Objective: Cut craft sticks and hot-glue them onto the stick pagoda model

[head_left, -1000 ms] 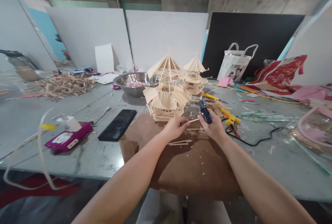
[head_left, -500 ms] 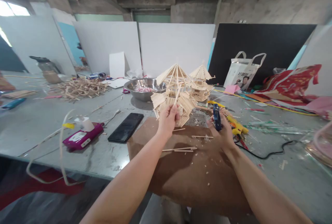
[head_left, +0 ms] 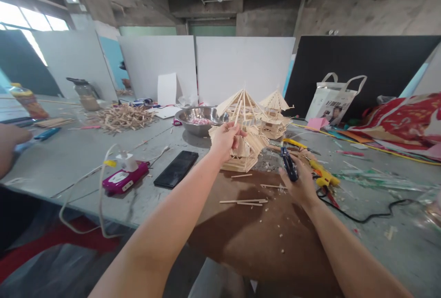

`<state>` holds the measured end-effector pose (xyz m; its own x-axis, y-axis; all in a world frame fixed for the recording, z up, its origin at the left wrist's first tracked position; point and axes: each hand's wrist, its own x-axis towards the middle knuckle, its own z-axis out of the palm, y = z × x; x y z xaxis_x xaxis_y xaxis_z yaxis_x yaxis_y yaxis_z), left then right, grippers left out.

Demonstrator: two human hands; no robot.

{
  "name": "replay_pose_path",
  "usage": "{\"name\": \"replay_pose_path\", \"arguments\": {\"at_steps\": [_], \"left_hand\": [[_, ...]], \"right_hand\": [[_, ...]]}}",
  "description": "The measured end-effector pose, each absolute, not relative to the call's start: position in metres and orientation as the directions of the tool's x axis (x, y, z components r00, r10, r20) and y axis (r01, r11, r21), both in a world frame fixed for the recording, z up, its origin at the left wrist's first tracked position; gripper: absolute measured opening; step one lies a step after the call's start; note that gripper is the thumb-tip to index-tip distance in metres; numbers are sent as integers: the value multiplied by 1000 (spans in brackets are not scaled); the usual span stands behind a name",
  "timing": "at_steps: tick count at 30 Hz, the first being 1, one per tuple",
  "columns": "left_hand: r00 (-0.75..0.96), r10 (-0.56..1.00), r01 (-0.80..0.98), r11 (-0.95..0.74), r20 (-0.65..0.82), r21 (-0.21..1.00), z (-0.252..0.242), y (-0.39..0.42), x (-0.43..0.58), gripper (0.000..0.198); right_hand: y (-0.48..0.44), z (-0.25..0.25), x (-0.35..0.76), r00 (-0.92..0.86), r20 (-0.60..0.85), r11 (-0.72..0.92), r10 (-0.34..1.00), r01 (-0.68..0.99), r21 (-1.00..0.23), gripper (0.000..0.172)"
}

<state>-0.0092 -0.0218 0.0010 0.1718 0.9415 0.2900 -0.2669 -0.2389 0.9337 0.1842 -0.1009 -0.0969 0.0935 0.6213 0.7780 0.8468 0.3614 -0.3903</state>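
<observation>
My left hand (head_left: 223, 142) pinches a thin wooden stick (head_left: 238, 112) that points up in front of the roof of a pagoda-like stick model (head_left: 251, 154). Whether the stick touches the roof I cannot tell. My right hand (head_left: 303, 183), lower and to the right, is closed around a dark blue hand tool (head_left: 289, 164); its exact kind is unclear. A smaller stick model (head_left: 274, 103) stands just behind. Several loose sticks (head_left: 243, 202) lie on the brown board (head_left: 255, 238) below my hands.
A steel bowl (head_left: 198, 128), a black phone (head_left: 176, 169) and a purple power strip (head_left: 126, 177) are to the left, with a stick heap (head_left: 124, 118) beyond. On the right sit a yellow glue gun (head_left: 324, 174) with its cord and a white bag (head_left: 332, 98). Another person's hand (head_left: 14, 141) shows far left.
The view has swung left, shifting things rightward. My left hand has moved forward toward the model's roof with the stick. Another person's hand has appeared at the left edge.
</observation>
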Motion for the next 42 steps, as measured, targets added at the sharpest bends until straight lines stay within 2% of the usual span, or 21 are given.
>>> {"name": "replay_pose_path", "arguments": {"at_steps": [14, 20, 34, 42], "left_hand": [[188, 956, -310, -160, 225, 937, 17, -13, -7, 17], [274, 948, -326, -69, 164, 943, 24, -7, -11, 4], [423, 906, -327, 157, -4, 932, 28, 7, -21, 13], [463, 885, -305, 199, -38, 931, 31, 14, -22, 11]], "right_hand": [[-101, -97, 185, 61, 748, 376, 661, 836, -400, 41], [-102, -97, 184, 53, 743, 376, 667, 837, -397, 41], [-100, -98, 186, 52, 737, 374, 674, 836, -401, 40], [-101, -98, 186, 50, 745, 378, 666, 838, -394, 41]]}}
